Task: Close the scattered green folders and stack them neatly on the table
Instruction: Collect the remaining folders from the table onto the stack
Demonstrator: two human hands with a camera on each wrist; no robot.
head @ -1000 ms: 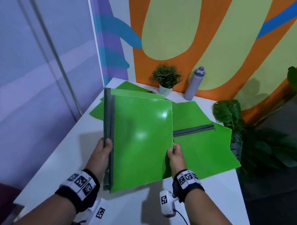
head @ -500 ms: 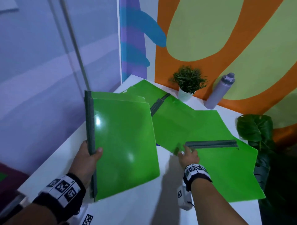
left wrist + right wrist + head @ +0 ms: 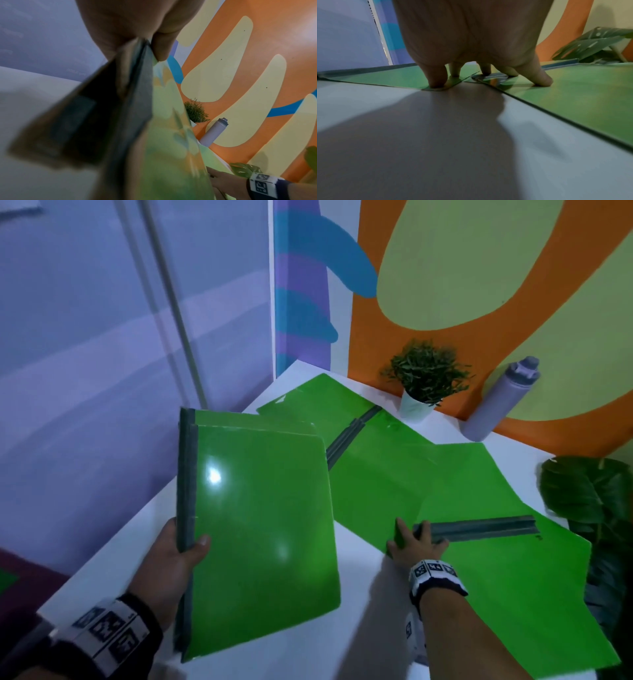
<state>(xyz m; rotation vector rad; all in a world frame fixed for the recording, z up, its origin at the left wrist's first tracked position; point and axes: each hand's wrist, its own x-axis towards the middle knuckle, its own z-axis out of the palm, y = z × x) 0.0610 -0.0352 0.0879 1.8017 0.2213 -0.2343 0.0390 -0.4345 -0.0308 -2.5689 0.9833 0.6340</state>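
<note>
My left hand [image 3: 178, 556] grips two closed green folders [image 3: 260, 529] by their grey spines, holding them tilted above the table's left side; in the left wrist view the thumb [image 3: 161, 44] pinches the spines [image 3: 133, 94]. An open green folder [image 3: 513, 583] with a grey spine bar [image 3: 479, 530] lies flat at right. My right hand [image 3: 416, 542] rests on its near-left corner, fingers spread, fingertips [image 3: 436, 82] pressing the green sheet. A second open folder [image 3: 346, 412] lies behind, partly under the first.
The white table [image 3: 363, 628] stands in a corner against a painted wall. A small potted plant [image 3: 424, 378] and a grey bottle [image 3: 500, 402] stand at the back. A large leafy plant [image 3: 589, 501] sits off the right edge.
My right hand let go of the closed folders and moved right onto the open folder's corner. My left hand carried the closed folders leftwards. The view swung left.
</note>
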